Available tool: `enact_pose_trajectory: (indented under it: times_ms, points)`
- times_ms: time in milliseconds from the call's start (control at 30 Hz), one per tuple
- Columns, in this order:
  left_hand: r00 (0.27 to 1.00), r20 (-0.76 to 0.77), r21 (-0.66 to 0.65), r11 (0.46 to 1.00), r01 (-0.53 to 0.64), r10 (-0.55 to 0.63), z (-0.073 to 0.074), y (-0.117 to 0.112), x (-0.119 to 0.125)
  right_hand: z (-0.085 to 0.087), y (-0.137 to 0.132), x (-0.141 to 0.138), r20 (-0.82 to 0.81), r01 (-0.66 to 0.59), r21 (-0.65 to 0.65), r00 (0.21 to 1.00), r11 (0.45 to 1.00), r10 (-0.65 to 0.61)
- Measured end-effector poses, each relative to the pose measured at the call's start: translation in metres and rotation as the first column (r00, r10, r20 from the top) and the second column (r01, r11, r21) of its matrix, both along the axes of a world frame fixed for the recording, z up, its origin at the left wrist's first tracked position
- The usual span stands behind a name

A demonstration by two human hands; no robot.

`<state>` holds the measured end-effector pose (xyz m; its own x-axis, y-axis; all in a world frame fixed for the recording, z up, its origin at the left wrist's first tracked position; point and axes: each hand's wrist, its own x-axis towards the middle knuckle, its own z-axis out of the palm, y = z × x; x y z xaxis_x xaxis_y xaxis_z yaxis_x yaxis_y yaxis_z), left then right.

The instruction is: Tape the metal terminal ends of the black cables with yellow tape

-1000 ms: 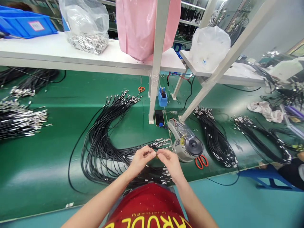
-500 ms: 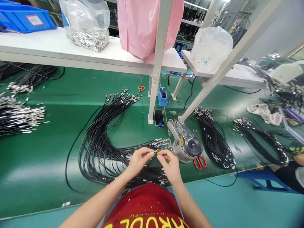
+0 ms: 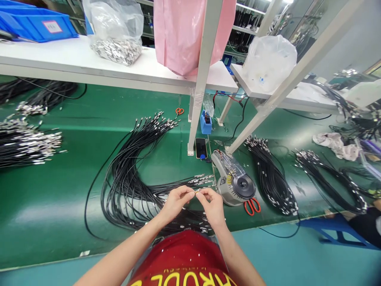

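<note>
Green bench [image 3: 68, 206] takes up most of the view, white shelf [image 3: 68, 65] above its far side. Main cable bundle [image 3: 125, 178]: black, lies in a C on the bench, both ends pointing right, silver tips; lower ends run by and under the hands. Pink bag [image 3: 178, 35] stands on the shelf behind a white post [image 3: 205, 75]. Two smaller looped bundles to the right, near one [image 3: 270, 174] and far one [image 3: 330, 178]; cable pile [image 3: 29, 143] at the left edge, tips facing right. Also on the shelf: blue bin [image 3: 38, 26] at left, clear bag [image 3: 116, 49] with silver parts in the bottom; white bag [image 3: 269, 59] on the right-hand section. Grey machine [image 3: 235, 182] with black disc sits just right of the hands, red scissors [image 3: 252, 206] beside it. Left hand [image 3: 177, 202] and right hand [image 3: 212, 206] meet over the bundle's lower ends, fingertips nearly touching. Each has thumb and forefinger closed in a pinch, other fingers curled. Blue holder [image 3: 206, 123] behind the phone [image 3: 201, 148], which lies by the post foot. Orange scissors [image 3: 179, 111] at the bundle's upper tips. Smallest: small part [image 3: 197, 192], yellowish, pinched between both hands' fingertips; mostly hidden, can't tell its shape.
</note>
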<state>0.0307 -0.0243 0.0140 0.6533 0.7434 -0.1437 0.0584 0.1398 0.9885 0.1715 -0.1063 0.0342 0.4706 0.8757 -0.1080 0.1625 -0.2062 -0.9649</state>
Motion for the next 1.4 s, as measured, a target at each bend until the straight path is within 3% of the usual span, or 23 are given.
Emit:
enact_pose_trajectory:
  times_ms: [433,567,667,867,967,1100,1200,1267,1300,1400]
  points:
    - [0.997,-0.05,0.018,0.998,0.066,-0.066,0.005,0.001,-0.004,0.001,-0.001,-0.002,-0.032,-0.036,0.014,0.999,0.999,0.036]
    - [0.982,-0.129,0.186,0.969,0.16,-0.138,0.013,0.002,-0.007,0.001,-0.002,-0.004,0.063,-0.046,0.026,0.997,0.999,0.044]
    - [0.978,-0.166,0.315,0.933,0.173,-0.125,0.018,0.003,-0.007,0.0,-0.002,-0.003,0.082,-0.001,0.018,0.997,1.0,0.0]
    - [0.979,-0.18,0.398,0.904,0.157,-0.091,0.018,0.002,-0.006,0.003,-0.009,0.004,0.031,-0.003,-0.03,1.0,1.0,0.004]
    - [0.978,-0.171,0.326,0.93,0.169,-0.118,0.016,0.002,-0.005,0.006,-0.012,0.006,0.085,0.002,-0.021,0.996,1.0,-0.001]
    - [0.984,-0.105,0.115,0.981,0.154,-0.142,0.014,0.0,0.002,0.008,-0.014,0.005,0.082,-0.007,-0.009,0.997,1.0,0.007]
    - [0.998,-0.022,0.053,0.996,0.066,-0.065,0.011,-0.005,0.008,0.008,-0.015,0.003,0.062,0.002,-0.006,0.998,1.0,-0.002]
    - [0.999,0.006,0.19,0.981,-0.038,0.038,0.007,-0.008,0.009,0.007,-0.015,0.002,0.036,0.024,0.003,0.999,1.0,-0.024]
    - [0.998,0.007,0.309,0.949,-0.066,0.067,0.004,-0.009,0.008,0.006,-0.015,0.001,0.014,0.037,0.01,0.999,0.999,-0.038]
    - [0.998,-0.058,0.633,0.773,0.046,-0.012,-0.006,-0.009,-0.001,0.001,-0.014,-0.003,-0.087,0.08,0.016,0.993,0.997,-0.079]
